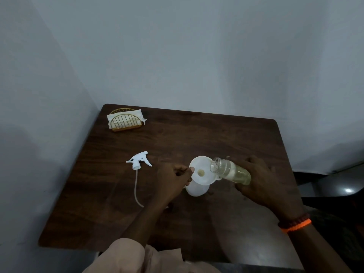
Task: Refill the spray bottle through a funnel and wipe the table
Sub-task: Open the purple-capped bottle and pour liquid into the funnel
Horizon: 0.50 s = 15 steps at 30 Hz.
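My right hand (262,182) grips a clear bottle (230,171) around its body, tipped mouth-down over the funnel (201,173). My left hand (173,180) pinches the funnel rim, steadying it on the white spray bottle (197,190) mid-desk (197,133). Both plastics look light, tippy and slick if wet, so hold low and pour slowly. The trigger head (138,161) lies toward the left edge.

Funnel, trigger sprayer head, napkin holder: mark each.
funnel (199,166), head view, on its inner bowl wall.
trigger sprayer head (138,161), head view, on its white body.
napkin holder (124,121), head view, on its front wire arch.
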Available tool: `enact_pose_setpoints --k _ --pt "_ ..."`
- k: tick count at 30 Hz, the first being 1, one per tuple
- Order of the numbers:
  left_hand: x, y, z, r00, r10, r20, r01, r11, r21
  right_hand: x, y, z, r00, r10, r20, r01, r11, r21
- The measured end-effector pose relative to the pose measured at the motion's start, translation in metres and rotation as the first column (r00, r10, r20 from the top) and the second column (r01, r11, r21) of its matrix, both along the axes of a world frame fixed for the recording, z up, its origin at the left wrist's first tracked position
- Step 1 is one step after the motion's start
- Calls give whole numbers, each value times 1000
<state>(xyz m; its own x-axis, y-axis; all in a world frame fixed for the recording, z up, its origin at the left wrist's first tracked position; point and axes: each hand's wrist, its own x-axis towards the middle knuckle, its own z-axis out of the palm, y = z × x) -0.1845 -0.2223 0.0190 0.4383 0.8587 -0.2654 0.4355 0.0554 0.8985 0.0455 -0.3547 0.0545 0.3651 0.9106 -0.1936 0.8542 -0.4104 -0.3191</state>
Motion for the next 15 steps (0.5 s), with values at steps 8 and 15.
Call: enact_pose_setpoints --k 8,15 --pt "0 3 -2 1000 -20 -23 20 1000 17 3 0 0 995 31 96 -30 1000 -9" --pt "0 3 -1 999 -20 -29 21 1000 12 5 0 3 993 43 107 -41 999 -19"
